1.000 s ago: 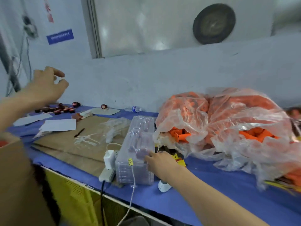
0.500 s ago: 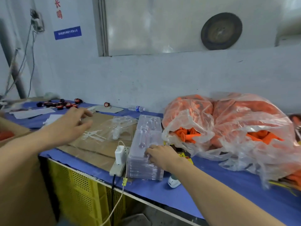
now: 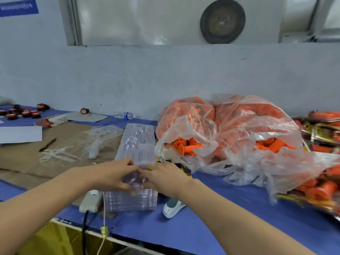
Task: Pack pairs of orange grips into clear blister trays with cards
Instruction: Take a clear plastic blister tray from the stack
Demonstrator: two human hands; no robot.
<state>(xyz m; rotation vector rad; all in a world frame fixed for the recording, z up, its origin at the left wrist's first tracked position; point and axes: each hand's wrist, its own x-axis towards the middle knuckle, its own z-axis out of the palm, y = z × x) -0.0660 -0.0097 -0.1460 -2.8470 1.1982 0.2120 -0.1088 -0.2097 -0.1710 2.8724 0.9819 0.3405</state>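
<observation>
Both hands meet on the near end of the tray stack (image 3: 135,162). The left hand (image 3: 114,176) has come in from the left, where it was raised half a second ago, and its fingers now pinch the edge of the top tray. The right hand (image 3: 163,178) stays where it was, fingers curled on the same edge, touching the left fingertips. The stack stands on the blue table (image 3: 230,208), its long axis running away from the person toward the wall, molded pockets up. Just right of it lies the clear bag (image 3: 230,137) of orange grips (image 3: 185,146), its mouth open toward the stack. A power strip (image 3: 91,200) touches the stack's left side. The blue sign (image 3: 18,7) on the wall carries white writing too blurred to read; the bottle (image 3: 125,115) label is also illegible.
</observation>
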